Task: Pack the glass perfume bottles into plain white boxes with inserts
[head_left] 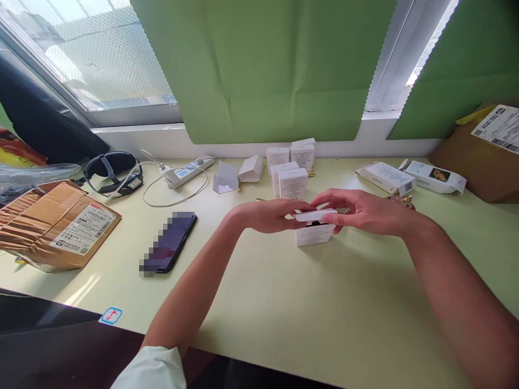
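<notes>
A small white carton with printed text stands on the table between my two hands. Its top flap is lifted at an angle, and a dark gap shows beneath it. My left hand has its fingers on the left side of this carton. From the right, my right hand pinches the flap, thumb in front. A bit of gold-coloured material shows by the right fingers, too small to make out. Just behind my hands stand white cartons, with further cartons behind them against the wall.
On the left lie a phone, a brown parcel, a black headset and a power strip with a looped cable. Opened white boxes and a cardboard box are at the right. A folded white carton lies at the back.
</notes>
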A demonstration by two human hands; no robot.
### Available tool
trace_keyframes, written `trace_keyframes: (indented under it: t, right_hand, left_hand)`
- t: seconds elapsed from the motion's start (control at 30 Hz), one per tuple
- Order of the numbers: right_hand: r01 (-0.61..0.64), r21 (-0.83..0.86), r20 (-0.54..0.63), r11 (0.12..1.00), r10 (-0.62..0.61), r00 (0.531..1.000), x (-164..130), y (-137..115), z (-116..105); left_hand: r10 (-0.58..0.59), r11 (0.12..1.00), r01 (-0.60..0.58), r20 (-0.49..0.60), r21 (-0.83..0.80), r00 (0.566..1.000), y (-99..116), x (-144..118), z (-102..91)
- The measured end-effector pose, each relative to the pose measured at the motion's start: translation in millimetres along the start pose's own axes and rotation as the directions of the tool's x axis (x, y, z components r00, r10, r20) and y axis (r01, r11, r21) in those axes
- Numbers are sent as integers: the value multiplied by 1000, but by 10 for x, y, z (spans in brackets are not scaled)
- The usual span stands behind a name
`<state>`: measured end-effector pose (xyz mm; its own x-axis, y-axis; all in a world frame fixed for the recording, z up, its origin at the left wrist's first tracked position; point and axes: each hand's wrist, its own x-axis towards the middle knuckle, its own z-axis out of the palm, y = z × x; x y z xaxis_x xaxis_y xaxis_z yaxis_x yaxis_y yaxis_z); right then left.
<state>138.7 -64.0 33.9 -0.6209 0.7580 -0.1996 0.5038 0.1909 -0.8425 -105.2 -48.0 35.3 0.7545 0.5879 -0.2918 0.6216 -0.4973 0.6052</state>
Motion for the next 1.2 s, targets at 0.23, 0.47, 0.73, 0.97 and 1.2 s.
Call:
trace_keyframes:
  t: [0.23, 0.47, 0.73, 0.97, 1.2]
  right_hand:
    - [20, -21, 18, 1000, -20, 1000, 39, 86, 0]
    - [33, 15, 0, 999, -33, 999, 26, 89, -2]
    - [59, 49, -4, 997, -59, 998, 38, 74, -1]
    - [67, -26, -37, 997, -68, 997, 16, 49, 7]
    - [51, -82, -41, 995, -54, 998, 16, 56, 7]
  left_hand:
    - [93, 991, -89, 39, -99, 995, 32, -47, -45]
    - [106, 990, -101, -48, 95, 993, 113, -34, -32]
    - [140, 983, -133, -48, 125, 989, 144, -46, -32]
    - [117, 991, -114, -47, 75, 992, 144, -46, -35]
    - [132, 990, -130, -48, 46, 990, 122, -22, -19]
